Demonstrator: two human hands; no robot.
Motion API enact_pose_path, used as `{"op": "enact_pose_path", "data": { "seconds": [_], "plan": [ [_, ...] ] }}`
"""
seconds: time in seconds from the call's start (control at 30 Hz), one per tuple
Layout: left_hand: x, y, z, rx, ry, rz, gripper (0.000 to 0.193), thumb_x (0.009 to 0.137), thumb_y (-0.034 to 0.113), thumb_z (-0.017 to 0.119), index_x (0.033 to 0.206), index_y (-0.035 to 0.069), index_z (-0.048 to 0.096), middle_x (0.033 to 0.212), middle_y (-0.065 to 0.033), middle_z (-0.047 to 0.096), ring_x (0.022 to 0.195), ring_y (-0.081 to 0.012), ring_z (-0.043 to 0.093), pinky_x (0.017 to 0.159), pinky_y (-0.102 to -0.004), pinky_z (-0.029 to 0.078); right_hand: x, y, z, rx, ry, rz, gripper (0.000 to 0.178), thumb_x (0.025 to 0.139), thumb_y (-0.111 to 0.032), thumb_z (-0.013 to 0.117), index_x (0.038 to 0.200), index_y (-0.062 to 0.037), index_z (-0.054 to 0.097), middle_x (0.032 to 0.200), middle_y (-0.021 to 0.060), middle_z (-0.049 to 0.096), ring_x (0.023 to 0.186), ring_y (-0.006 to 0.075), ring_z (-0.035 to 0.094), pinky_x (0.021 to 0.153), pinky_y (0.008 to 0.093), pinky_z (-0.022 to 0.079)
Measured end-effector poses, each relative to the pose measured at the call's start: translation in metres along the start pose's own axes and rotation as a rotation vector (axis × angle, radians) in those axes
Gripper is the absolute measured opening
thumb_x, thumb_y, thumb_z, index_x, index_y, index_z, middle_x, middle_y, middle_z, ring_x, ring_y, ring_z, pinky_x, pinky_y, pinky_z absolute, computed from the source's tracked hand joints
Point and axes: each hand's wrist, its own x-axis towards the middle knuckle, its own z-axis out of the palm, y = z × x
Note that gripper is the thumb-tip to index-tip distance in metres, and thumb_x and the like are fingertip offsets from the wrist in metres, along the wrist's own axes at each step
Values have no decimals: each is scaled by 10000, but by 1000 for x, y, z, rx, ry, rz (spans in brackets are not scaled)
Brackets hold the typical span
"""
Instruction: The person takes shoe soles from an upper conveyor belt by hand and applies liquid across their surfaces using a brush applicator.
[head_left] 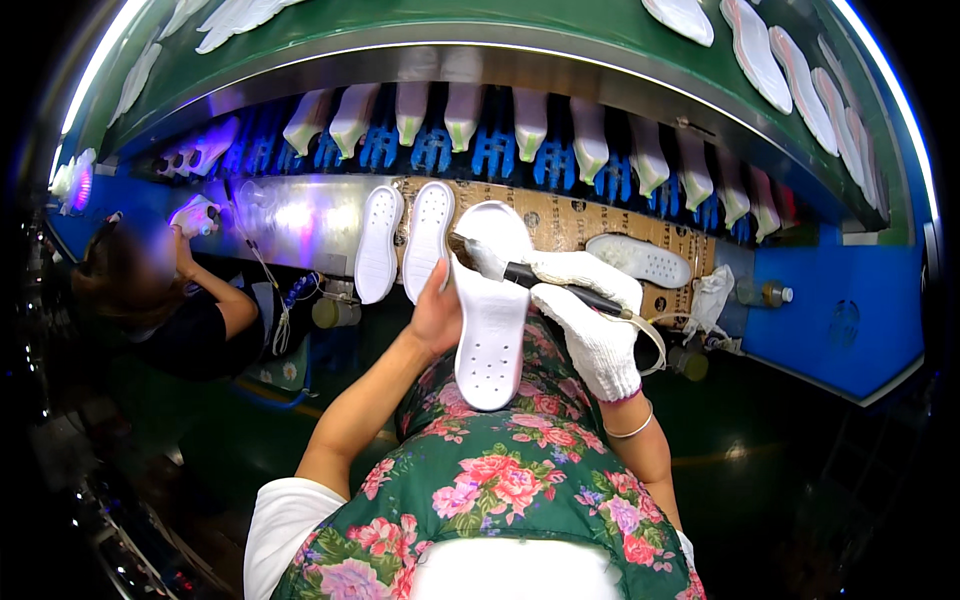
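My bare left hand [437,312] grips the left edge of a white shoe sole [492,340], which is tilted above my lap with small holes across its heel half. In my right hand [600,345], covered by a white knitted glove, is a brush [519,274] with a dark handle and a pale tube running from its back end. The brush head rests on the middle of the sole, covering part of it. Two more white soles, an outer one [379,245] and an inner one [428,232], lie on the bench just beyond my left hand.
Cardboard [560,222] covers part of the bench, with another sole [640,259] on its right. A plastic bag [711,298] and a bottle [765,293] stand farther right. Uppers [530,125] hang from blue holders under a green shelf [400,25]. A co-worker [150,280] sits at left.
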Motion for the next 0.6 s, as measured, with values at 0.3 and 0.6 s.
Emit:
{"op": "enact_pose_path", "data": {
  "seconds": [0.3, 0.6],
  "plan": [
    [19, -3, 37, -165, -134, -22, 1102, 862, 891, 64, 1572, 75, 274, 1488, -166, 493, 1322, -323, 542, 1097, -495, 457, 7, -1, -9, -310, 52, -402, 217, 730, 12, 811, 939, 13, 754, 911, 144, 750, 790, 229, 714, 724, 327, 550],
    [29, -13, 88, 143, 22, 171, 975, 929, 828, 144, 1608, 131, 200, 1599, -127, 348, 1439, -312, 399, 1189, -477, 339, 38, -7, -4, -603, 120, -723, 258, 741, 41, 788, 990, -20, 754, 975, 154, 756, 836, 272, 713, 752, 343, 559]
  ]
}}
